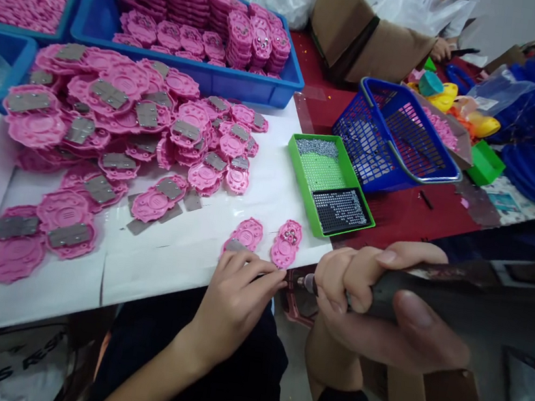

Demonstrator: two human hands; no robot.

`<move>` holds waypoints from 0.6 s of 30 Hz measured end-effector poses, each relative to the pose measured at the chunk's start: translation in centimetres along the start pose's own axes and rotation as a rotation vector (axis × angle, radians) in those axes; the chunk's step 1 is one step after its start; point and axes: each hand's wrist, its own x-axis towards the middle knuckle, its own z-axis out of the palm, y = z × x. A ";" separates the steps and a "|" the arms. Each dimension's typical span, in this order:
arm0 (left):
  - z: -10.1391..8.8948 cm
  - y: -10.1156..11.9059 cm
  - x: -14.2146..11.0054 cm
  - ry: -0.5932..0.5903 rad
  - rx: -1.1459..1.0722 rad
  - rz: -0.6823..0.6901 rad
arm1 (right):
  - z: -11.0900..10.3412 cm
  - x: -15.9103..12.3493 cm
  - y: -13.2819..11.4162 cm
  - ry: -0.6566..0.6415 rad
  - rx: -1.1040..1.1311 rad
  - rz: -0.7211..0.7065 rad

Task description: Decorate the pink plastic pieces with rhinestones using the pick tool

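Observation:
My right hand (383,295) is wrapped round a dark cylindrical electric screwdriver (471,300), its metal tip pointing left towards my other hand. At the table's front edge, my left hand (243,289) has its fingers drawn together; what they pinch, if anything, is hidden. Just beyond its fingers lies a pink plastic part (246,232) with a grey metal plate, partly covered by the hand. Beside it rests another pink part (286,244) with shiny round bits near its top. A green tray (309,199) behind them holds loose screws and a black perforated plate (340,210) filled with screws.
A heap of pink parts with metal plates (108,94) covers the table's left side. Behind it, a blue bin (181,71) holds stacked pink parts. A blue basket (378,143) stands right of the tray. At the far right, a co-worker's hand (441,50) shows.

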 end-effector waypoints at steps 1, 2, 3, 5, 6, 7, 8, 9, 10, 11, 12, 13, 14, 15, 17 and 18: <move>-0.2 -0.1 0.0 -0.007 -0.018 -0.001 | 0.0 0.1 -0.1 0.000 0.002 0.003; -0.5 -0.1 -0.1 -0.011 -0.035 -0.004 | -0.1 0.1 -0.2 -0.003 0.001 0.014; -0.9 -0.2 -0.2 -0.011 -0.050 -0.005 | -0.2 0.2 -0.3 -0.013 0.002 0.026; -2.0 -0.6 -0.5 -0.001 -0.077 0.004 | -0.4 0.4 -0.6 -0.022 0.003 0.050; -2.6 -1.0 -0.7 0.002 -0.084 0.010 | -0.5 0.4 -0.7 -0.022 0.002 0.059; -3.3 -1.4 -1.0 0.002 -0.082 0.013 | -0.6 0.5 -0.7 -0.022 0.002 0.061; -4.0 -2.0 -1.2 -0.001 -0.068 0.013 | -0.6 0.5 -0.6 -0.017 0.005 0.054; -4.6 -2.7 -1.5 -0.001 -0.034 0.009 | -0.6 0.6 -0.4 -0.008 0.010 0.039; -5.1 -3.4 -1.7 -0.007 0.014 -0.001 | -0.5 0.6 -0.1 0.002 0.014 0.023; -5.4 -4.1 -2.0 -0.022 0.065 -0.006 | -0.4 0.7 0.3 0.013 0.021 0.000; -5.6 -4.8 -2.2 -0.045 0.106 -0.001 | -0.2 0.8 0.7 0.032 0.027 -0.022; -5.6 -5.3 -2.3 -0.071 0.133 0.008 | -0.1 1.0 1.3 0.053 0.032 -0.036; -5.5 -5.6 -2.4 -0.095 0.145 0.021 | 0.1 1.2 1.9 0.072 0.036 -0.049; -5.2 -5.7 -2.5 -0.113 0.146 0.034 | 0.3 1.4 2.5 0.091 0.041 -0.059; -4.3 -5.4 -2.5 -0.116 0.148 0.044 | 0.6 1.8 3.7 0.125 0.048 -0.072; -3.7 -5.1 -2.4 -0.108 0.161 0.044 | 0.8 2.0 4.3 0.140 0.047 -0.071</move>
